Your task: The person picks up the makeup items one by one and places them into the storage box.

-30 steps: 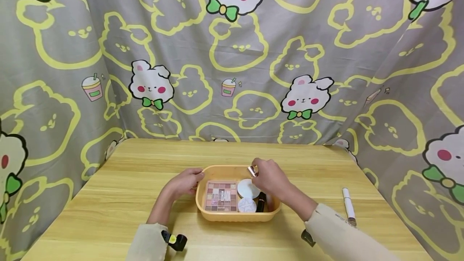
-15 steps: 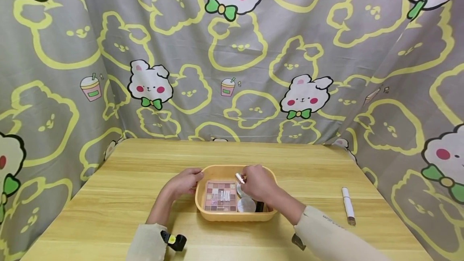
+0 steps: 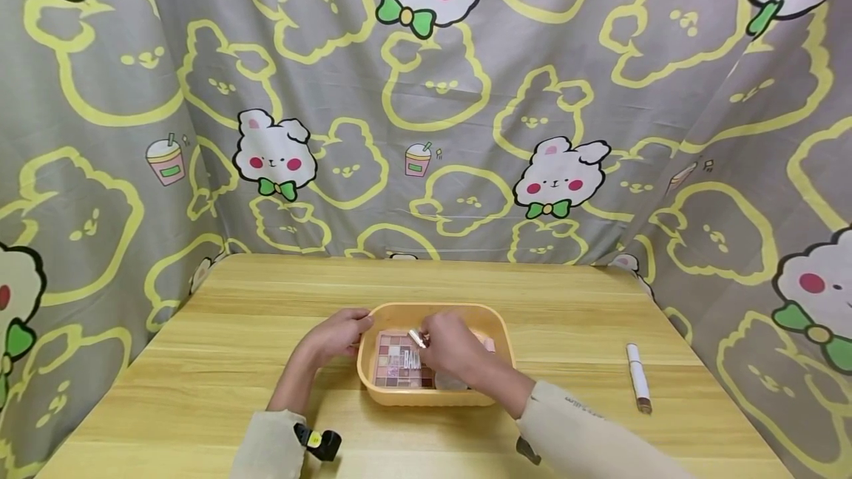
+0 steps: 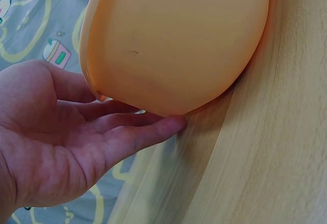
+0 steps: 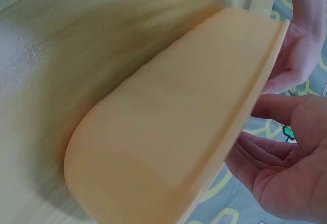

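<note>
An orange plastic basket point(image 3: 435, 398) stands on the wooden table. My left hand point(image 3: 341, 333) holds its left end at the rim; in the left wrist view fingers touch the outer wall. My right hand point(image 3: 452, 346) is over the inside of the basket, pinching a small shiny silver tube point(image 3: 418, 337); the rest of the tube is hidden by the fingers. Below it lies an eyeshadow palette point(image 3: 393, 372) with "BACK" on its lid. A round white compact point(image 3: 449, 381) is partly covered by my right hand. The right wrist view shows the basket's outer wall hiding the contents.
A white tube with a brown end point(image 3: 638, 379) lies on the table to the right. Something pale pink point(image 3: 489, 344) shows in the basket's right part. A grey patterned curtain point(image 3: 459, 191) surrounds the table point(image 3: 299, 279) at the back and sides.
My right hand has moved left across the basket with the shiny tube, from the right rear rim to above the palette. The left hand stays at the left end.
</note>
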`<state>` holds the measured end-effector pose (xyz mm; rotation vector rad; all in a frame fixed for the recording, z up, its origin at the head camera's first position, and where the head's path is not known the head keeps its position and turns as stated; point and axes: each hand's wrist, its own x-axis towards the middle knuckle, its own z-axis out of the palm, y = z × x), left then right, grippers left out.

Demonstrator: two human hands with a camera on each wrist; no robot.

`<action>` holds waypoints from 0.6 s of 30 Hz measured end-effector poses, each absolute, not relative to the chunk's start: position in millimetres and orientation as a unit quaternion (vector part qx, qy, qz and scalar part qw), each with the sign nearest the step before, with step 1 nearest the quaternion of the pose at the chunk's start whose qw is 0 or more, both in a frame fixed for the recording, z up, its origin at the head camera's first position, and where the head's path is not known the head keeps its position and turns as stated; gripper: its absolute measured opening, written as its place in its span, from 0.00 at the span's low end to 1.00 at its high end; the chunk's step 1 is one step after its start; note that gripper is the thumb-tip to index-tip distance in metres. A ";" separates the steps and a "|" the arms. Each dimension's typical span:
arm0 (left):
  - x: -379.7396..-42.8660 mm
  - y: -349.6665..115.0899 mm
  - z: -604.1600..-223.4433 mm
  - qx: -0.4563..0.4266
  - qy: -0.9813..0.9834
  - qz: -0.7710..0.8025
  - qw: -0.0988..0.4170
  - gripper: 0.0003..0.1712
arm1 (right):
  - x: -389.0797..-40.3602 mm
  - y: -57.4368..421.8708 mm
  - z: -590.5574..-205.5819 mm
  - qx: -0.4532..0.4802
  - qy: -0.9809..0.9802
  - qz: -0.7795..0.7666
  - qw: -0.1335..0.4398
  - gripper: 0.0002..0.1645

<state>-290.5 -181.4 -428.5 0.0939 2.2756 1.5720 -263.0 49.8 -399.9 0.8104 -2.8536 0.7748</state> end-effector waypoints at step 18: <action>-290.6 -181.7 -428.0 0.035 0.805 0.561 0.190 0.31 | -260.9 35.6 -407.8 0.243 -0.935 0.259 -0.001 0.12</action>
